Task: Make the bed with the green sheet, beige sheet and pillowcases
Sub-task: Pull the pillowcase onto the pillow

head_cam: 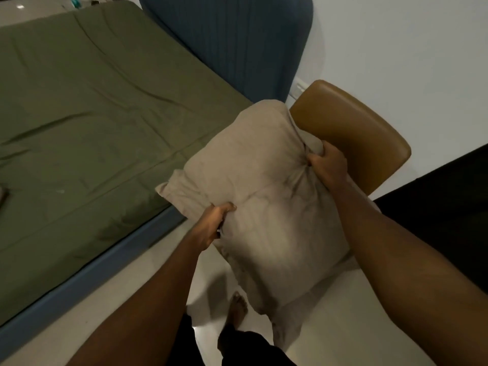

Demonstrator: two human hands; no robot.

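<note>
the wall [396, 48] was plain white and bare but for a small white switch or socket plate [299, 87] low down, just beside the chair. a tall padded blue headboard [237, 35] with vertical ribs stood against it, and the bed base [79, 281] showed as a matching blue strip along the near side. a tan leather chair [343, 122] with a rounded back sat between the headboard and a dark, unlit surface [435, 194] at the right. the floor [330, 334] was pale and glossy. beyond the bed it caught a bright glint [19, 6], near a small teal object [75, 1]. the light was dim and soft.
</note>
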